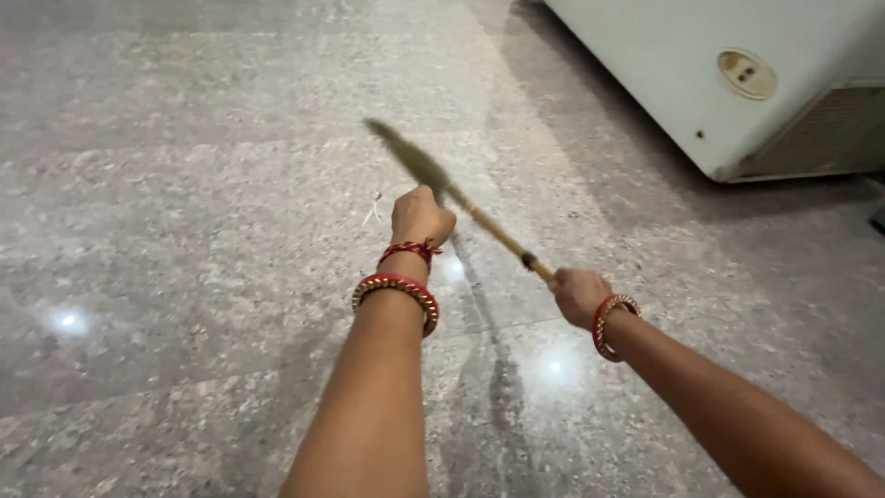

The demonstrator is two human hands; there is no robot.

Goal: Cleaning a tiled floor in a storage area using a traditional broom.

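A broom [433, 175] with a tan stick handle and a dark, blurred brush head points up and to the left over the polished grey stone floor [184, 231]. My left hand [419, 217] is closed around the handle near the brush end. The handle's lower end sits in my closed right hand [579, 295]. Both wrists carry red and gold bangles, and the left wrist also has a red thread.
A white chest appliance [701, 83] with a vent grille at its base stands at the upper right. A small pale scrap [373, 212] lies on the floor by my left hand. Ceiling lights reflect off the floor tiles.
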